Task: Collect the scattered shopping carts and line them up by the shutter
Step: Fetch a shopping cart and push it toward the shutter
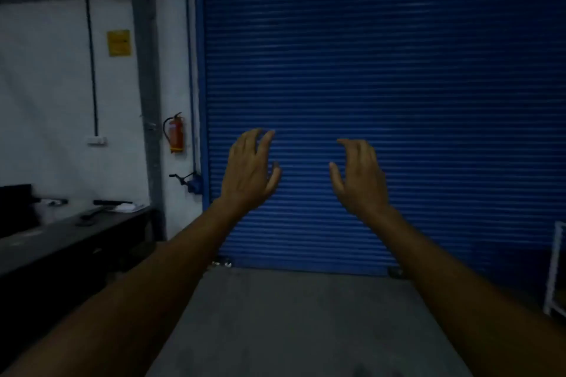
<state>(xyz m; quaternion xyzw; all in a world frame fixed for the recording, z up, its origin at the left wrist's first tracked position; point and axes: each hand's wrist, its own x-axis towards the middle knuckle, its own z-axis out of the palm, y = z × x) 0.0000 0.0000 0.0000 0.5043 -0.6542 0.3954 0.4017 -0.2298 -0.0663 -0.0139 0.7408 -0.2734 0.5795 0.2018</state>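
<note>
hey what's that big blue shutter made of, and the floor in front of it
The shutter looks like painted metal: narrow horizontal slats with a faint sheen, in a blue frame. The floor looks like bare concrete, grey, matt and seamless, though the dim light leaves its finish uncertain.

A red fire extinguisher (177, 132) hangs on the white wall (46, 95) at left centre, below a yellow rectangular sign (119, 42). A dark counter (70, 236) fills the lower left. A white metal frame (556, 269) stands at the right edge.
</note>
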